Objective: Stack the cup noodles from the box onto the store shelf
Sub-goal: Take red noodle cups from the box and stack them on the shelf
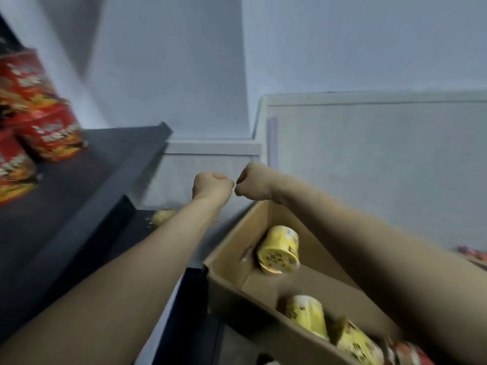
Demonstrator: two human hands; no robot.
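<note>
Both my arms reach forward over the far end of an open cardboard box (232, 262). My left hand (212, 184) and my right hand (250, 184) are both curled into fists, knuckles almost touching, and neither holds anything. Yellow cup noodles lie on their sides in the box: one (279, 250) near the far end, two more (307, 316) (359, 345) nearer me, with a red cup (409, 353) beside them. Red cup noodles (50, 135) stand stacked on the dark shelf (105, 159) at the left. The view is blurred.
A small yellow cup (163, 216) sits on a lower dark shelf level under my left forearm. A grey wall with a pale ledge (210, 148) stands behind my hands. Red packaging (474, 255) shows at the right edge.
</note>
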